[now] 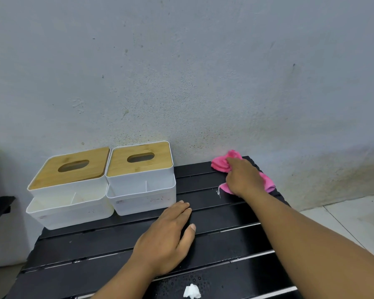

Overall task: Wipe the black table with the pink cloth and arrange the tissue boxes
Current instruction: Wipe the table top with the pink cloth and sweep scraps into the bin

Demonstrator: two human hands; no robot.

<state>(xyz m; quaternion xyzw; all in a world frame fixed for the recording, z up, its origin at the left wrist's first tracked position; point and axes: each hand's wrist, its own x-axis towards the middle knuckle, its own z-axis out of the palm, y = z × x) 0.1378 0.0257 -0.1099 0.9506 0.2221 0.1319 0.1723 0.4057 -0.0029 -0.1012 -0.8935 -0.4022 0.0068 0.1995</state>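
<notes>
Bunching the crumpled pink cloth [219, 164] at the slatted black table's [225, 212] far right corner, the right hand [243, 176], fingers curled on it, could sweep it over the edge. The left hand [166, 240] lies flat, fingers straight, beside two white bamboo-lidded tissue boxes [140, 180] crowding the far left corner; open slats lie between.

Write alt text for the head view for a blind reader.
The right hand holds a pink cloth against the far right corner of a black table while the left hand rests flat mid-table. Two tissue boxes with wooden lids sit side by side at far left; a crumpled tissue lies at the near edge.
</notes>
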